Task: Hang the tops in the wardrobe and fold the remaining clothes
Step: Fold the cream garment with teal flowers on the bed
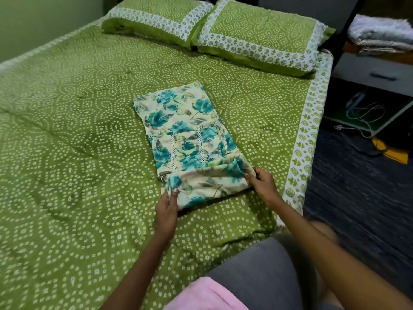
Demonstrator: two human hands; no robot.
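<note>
Green dotted bedspread [67, 135] lay under cream teal-flowered cotton garment [178, 121]; left hand [166, 210] and right hand [263, 184] pinched its near folded edge, rest stretching beyond grip.

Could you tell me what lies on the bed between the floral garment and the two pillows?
Nothing: the head view shows only bare green bedspread between the floral garment and the pillows.
</note>
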